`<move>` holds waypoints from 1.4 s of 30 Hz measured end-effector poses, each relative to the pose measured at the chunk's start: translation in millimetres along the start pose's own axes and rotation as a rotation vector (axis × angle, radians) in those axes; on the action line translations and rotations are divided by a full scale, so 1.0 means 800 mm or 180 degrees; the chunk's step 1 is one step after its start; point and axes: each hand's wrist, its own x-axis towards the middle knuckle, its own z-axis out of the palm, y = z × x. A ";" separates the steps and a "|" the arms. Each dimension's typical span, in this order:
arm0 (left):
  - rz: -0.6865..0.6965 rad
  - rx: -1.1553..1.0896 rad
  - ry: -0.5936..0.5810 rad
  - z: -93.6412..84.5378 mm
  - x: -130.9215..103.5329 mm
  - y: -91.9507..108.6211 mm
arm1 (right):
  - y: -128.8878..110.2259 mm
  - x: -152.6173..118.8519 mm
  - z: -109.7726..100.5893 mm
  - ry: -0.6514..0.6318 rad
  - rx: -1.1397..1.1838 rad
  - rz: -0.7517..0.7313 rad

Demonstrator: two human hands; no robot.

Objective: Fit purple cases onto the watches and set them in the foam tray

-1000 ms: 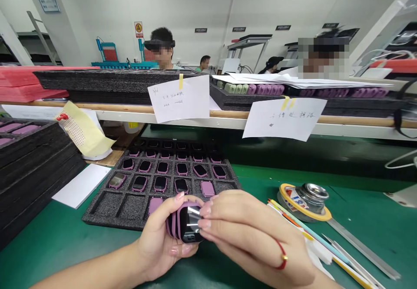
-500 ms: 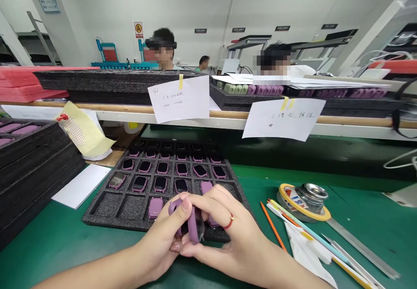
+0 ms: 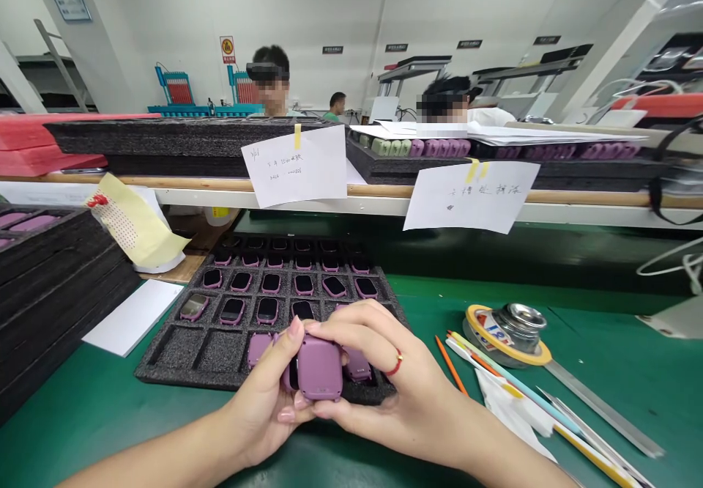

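Note:
My right hand [image 3: 409,400] grips a purple smartwatch case [image 3: 320,369] between thumb and fingers, its plain purple side turned toward me. Just behind its left edge, my left hand [image 3: 263,400] holds a second purple smartwatch case [image 3: 289,376], mostly covered by my fingers and the first case. The two cases touch or nearly touch. Both hands are above the front edge of a black foam tray [image 3: 220,378]. In its compartments lie several purple watches with dark screens [image 3: 267,311], and near my hands, purple-side-up cases [image 3: 258,349].
At the right lie a tape roll with a glass jar [image 3: 508,334], a steel ruler [image 3: 604,404], pens [image 3: 450,363] and white tissue [image 3: 508,407]. Stacked black foam trays [image 3: 55,305] stand at the left beside white paper [image 3: 132,316]. A shelf [image 3: 378,208] crosses ahead; people sit beyond.
The case in my right hand has turned from edge-on to showing its flat purple side. My hands stay close together over the tray's front. The camera view has shifted slightly.

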 end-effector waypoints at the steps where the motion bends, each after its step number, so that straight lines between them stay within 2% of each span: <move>1: -0.0004 -0.0019 0.0030 0.000 0.000 -0.001 | 0.000 0.000 0.000 -0.0035 -0.0062 0.0001; 6: 0.0023 -0.0032 0.0141 -0.003 0.004 -0.006 | 0.001 -0.001 -0.002 -0.0190 -0.0309 0.0088; 10: 0.0379 -0.0027 0.0407 -0.001 0.008 -0.005 | 0.016 0.001 -0.012 -0.0236 -0.0579 0.0277; 13: 0.0471 -0.0051 0.0695 -0.001 0.012 -0.001 | 0.044 0.001 -0.028 -0.0256 -0.1031 0.0815; 15: 0.0428 -0.0044 0.0759 -0.002 0.013 0.002 | 0.069 -0.004 -0.041 -0.0400 -0.1290 0.1151; 19: 0.0285 0.0086 0.0629 -0.004 0.011 0.005 | 0.118 -0.023 -0.057 -0.0832 -0.1445 0.1464; 22: 0.0272 0.0221 0.0463 -0.003 0.008 0.004 | 0.131 -0.033 -0.059 -0.0921 -0.1363 0.1475; 25: 0.0139 0.0242 0.0236 -0.002 0.006 0.003 | 0.108 -0.024 -0.055 -0.0727 -0.1231 0.1320; 28: 0.0004 0.0143 0.0032 -0.002 0.005 0.001 | 0.058 -0.005 -0.041 -0.0429 -0.0856 0.0988; 29: 0.0006 0.0125 -0.0011 -0.002 0.005 0.000 | 0.041 0.000 -0.035 -0.0355 -0.0437 0.0765; 32: -0.0018 0.0116 -0.0084 -0.002 0.004 -0.002 | 0.005 0.006 -0.016 -0.0476 -0.0032 0.0380; 36: -0.0087 0.0033 -0.0086 0.000 0.002 -0.002 | -0.005 0.000 -0.001 -0.0352 -0.0033 0.0349; 42: -0.0058 -0.0058 -0.0301 0.002 0.002 0.000 | -0.005 0.001 0.006 0.0050 0.0298 0.0490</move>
